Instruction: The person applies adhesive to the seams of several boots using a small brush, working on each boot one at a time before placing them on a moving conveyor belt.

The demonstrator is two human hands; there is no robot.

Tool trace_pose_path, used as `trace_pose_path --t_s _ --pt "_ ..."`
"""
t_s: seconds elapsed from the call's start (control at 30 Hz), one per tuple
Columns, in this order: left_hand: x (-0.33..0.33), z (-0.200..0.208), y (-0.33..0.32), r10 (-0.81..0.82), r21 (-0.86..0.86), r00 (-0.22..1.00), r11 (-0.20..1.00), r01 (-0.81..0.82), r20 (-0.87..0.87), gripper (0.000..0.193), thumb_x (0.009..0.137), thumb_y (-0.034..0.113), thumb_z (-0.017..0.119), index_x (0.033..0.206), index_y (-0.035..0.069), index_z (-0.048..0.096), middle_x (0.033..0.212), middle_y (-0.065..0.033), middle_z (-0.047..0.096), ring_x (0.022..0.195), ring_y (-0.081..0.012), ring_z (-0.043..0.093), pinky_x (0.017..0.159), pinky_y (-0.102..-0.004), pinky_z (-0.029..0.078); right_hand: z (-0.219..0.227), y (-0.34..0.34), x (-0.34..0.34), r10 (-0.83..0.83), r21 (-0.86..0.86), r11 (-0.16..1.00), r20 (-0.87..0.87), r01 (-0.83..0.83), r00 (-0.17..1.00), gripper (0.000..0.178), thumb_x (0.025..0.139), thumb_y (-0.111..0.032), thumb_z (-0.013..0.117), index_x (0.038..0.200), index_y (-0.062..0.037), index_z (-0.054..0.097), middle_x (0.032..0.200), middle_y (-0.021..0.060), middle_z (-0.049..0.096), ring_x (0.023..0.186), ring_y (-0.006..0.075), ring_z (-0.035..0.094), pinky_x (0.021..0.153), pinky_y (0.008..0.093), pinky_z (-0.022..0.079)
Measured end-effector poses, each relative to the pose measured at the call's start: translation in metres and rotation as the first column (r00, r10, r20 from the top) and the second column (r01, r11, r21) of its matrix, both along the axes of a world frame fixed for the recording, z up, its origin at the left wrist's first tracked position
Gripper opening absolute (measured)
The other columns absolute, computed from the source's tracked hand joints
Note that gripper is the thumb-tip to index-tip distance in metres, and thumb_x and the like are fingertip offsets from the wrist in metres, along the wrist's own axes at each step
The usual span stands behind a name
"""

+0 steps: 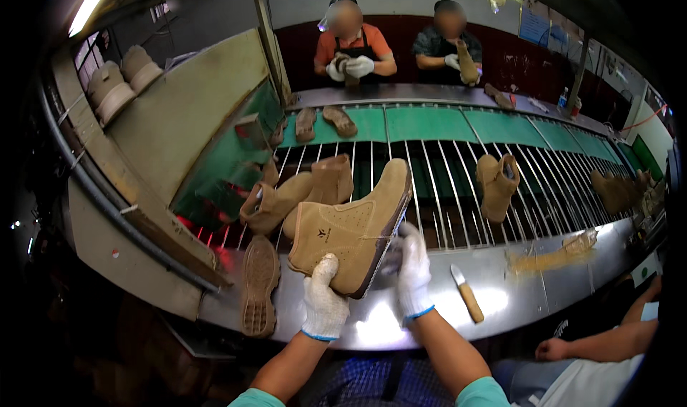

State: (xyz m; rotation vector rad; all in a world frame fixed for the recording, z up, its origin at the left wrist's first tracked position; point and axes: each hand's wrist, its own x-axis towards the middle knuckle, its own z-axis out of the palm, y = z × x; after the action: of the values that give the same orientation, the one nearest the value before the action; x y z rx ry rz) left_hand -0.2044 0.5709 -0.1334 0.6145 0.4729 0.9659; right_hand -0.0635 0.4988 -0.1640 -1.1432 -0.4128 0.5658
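A tan suede ankle boot (351, 228) with a dark sole edge is tilted in front of me, toe up and to the right. My left hand (325, 300), in a white knit glove, is closed on its lower heel side, thumb across the suede. Beside the sole edge is my gloved right hand (413, 275); its fingers are smeared by motion, so whether they touch or hold anything is unclear. A loose brown sole (260, 285) lies on the metal ledge to the left. To the right of my right hand rests a knife (467, 295) with a wooden handle.
Metal rods (444, 185) span the bench, with more tan boots (275, 199) at left and another boot (496, 185) at right. Soles (339, 121) lie on the green belt (429, 126). Two gloved co-workers (354, 53) handle footwear opposite. Another person's arm (601, 346) is near right.
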Motion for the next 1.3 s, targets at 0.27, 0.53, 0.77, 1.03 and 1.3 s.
trace_pose_path --t_s 0.27,0.53,0.77,1.03,1.3 --pt "-0.055 0.001 -0.063 -0.074 -0.060 0.997 0.996 0.072 -0.035 0.054 0.105 0.022 0.061 0.153 0.000 0.049 0.141 -0.0173 0.063 0.130 -0.0308 0.065 0.111 -0.0477 0.055 -0.003 -0.057 -0.050 0.039 0.017 0.999 0.103 -0.041 0.994 0.067 0.117 -0.044 0.044 0.165 0.0011 0.032 0.138 0.0197 0.059 0.098 0.0192 0.072 0.079 0.0298 0.062" --pt "-0.088 -0.010 -0.102 -0.128 0.062 0.985 0.989 0.136 -0.112 0.056 0.105 0.027 0.058 0.153 0.001 0.049 0.144 -0.0171 0.062 0.131 -0.0305 0.064 0.113 -0.0477 0.053 -0.012 -0.110 -0.087 0.076 -0.017 0.997 0.125 -0.074 0.989 0.076 0.115 -0.054 0.042 0.166 0.0016 0.030 0.151 0.0186 0.054 0.123 0.0221 0.065 0.098 0.0353 0.058" --pt "-0.148 -0.113 -0.125 0.139 0.814 0.850 0.401 0.420 -0.507 0.092 0.087 0.017 0.087 0.160 -0.004 0.035 0.154 -0.0204 0.051 0.139 -0.0357 0.057 0.116 -0.0505 0.049 -0.076 -0.129 -0.111 0.095 0.079 0.994 -0.287 -0.075 0.953 0.078 0.114 -0.065 0.034 0.162 -0.0039 0.040 0.154 0.0169 0.057 0.139 0.0297 0.057 0.119 0.0448 0.047" --pt "-0.121 -0.109 -0.148 0.435 0.985 0.899 -0.173 0.021 0.057 0.031 0.086 0.015 0.079 0.113 0.015 0.064 0.137 -0.0148 0.049 0.134 -0.0393 0.053 0.105 -0.0584 0.054 -0.066 -0.141 -0.102 0.687 0.594 0.708 -0.454 -0.382 0.567 0.120 0.080 -0.101 0.053 0.144 0.0005 0.058 0.134 0.0226 0.067 0.119 0.0384 0.068 0.102 0.0522 0.058" --pt "-0.116 -0.061 -0.135 0.398 0.956 0.917 -0.267 0.125 -0.008 0.041 0.078 0.018 0.082 0.117 0.030 0.077 0.134 -0.0051 0.056 0.117 -0.0405 0.060 0.085 -0.0525 0.059 -0.041 -0.139 -0.094 0.497 0.442 0.864 -0.678 -0.239 0.542 0.102 0.092 -0.094 0.043 0.150 -0.0107 0.055 0.126 0.0212 0.071 0.117 0.0401 0.067 0.101 0.0538 0.058"
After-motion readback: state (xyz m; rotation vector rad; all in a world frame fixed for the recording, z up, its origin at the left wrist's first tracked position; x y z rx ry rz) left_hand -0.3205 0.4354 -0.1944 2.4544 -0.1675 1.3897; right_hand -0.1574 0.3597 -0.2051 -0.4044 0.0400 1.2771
